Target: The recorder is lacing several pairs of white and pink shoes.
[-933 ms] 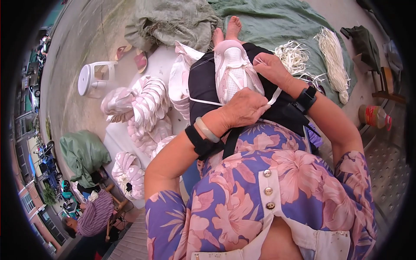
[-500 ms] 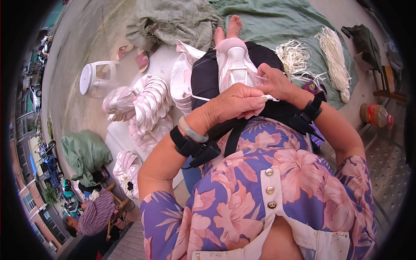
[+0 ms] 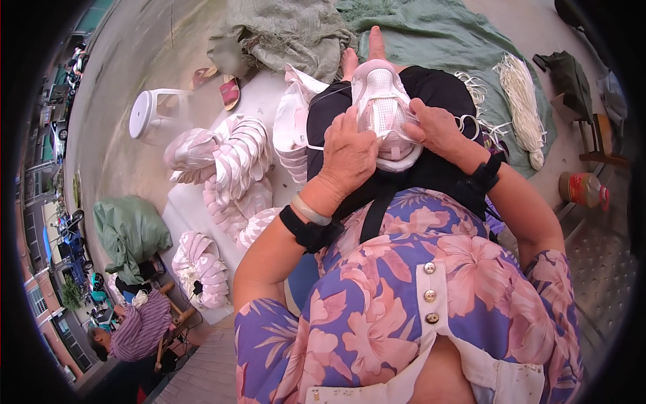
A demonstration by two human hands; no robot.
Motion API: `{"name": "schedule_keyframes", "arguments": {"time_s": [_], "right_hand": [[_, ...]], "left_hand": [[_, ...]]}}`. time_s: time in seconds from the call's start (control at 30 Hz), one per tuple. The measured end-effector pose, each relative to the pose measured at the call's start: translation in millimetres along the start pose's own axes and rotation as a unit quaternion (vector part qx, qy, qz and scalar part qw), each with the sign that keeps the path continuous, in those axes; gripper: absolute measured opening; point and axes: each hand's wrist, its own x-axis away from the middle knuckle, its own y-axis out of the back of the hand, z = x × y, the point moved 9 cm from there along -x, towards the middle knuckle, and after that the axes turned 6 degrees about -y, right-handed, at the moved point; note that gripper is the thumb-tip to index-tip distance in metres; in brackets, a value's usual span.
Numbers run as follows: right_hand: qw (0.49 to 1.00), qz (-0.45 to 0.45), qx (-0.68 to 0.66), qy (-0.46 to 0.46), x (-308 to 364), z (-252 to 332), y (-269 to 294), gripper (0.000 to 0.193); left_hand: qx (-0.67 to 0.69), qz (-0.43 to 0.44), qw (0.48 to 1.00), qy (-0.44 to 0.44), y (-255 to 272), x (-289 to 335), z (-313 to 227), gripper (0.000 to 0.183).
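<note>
Nearest, a floral blouse (image 3: 383, 296) is worn, and a dark band (image 3: 311, 232) is strapped round each wrist. Beyond, a white and pale pink shoe upper (image 3: 387, 114) is held over the black-clad lap (image 3: 434, 84), between the two hands. By the left hand (image 3: 350, 151), partly closed with its fingers bent together, the left edge is gripped. By the right hand (image 3: 439, 131), the right edge is held between thumb and curled fingers. White lace (image 3: 469, 121) is looped out beside the right hand; whether any is pinched cannot be told.

To the left, a ring of shoe uppers (image 3: 202, 269) and, farther, a curved stack of uppers (image 3: 239, 151) are laid on a white surface (image 3: 185, 212). On the right, a bottle (image 3: 582, 189) is seen. Farther off, a bundle of white cords (image 3: 521, 108) is spread on a green sheet (image 3: 437, 30), and slippers (image 3: 230, 93) are left near a white stool (image 3: 142, 114).
</note>
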Motion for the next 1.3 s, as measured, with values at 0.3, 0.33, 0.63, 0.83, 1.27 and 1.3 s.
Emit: {"name": "schedule_keyframes", "arguments": {"time_s": [0.3, 0.33, 0.63, 0.83, 1.27, 1.3], "right_hand": [[0.997, -0.019, 0.067, 0.039, 4, 17, 0, 0.026], [0.996, -0.018, 0.073, 0.045, 5, 21, 0, 0.026], [0.995, -0.033, 0.09, 0.042, 10, 25, 2, 0.022], [0.997, -0.051, 0.029, 0.04, 13, 17, 6, 0.023], [0.996, -0.074, -0.005, 0.057, 14, 13, 2, 0.023], [0.995, -0.077, 0.011, 0.055, 14, 12, 2, 0.023]], "left_hand": [[0.139, 0.105, 0.982, 0.073, -23, 9, 24, 0.019], [0.166, 0.12, 0.976, 0.077, -25, 11, 25, 0.02], [0.213, 0.141, 0.963, 0.085, -37, 24, 26, 0.017], [0.174, 0.139, 0.973, 0.066, -40, 20, 17, 0.015], [0.123, 0.185, 0.971, 0.092, -45, 12, 6, 0.018], [0.118, 0.185, 0.971, 0.096, -44, 11, 2, 0.019]]}}
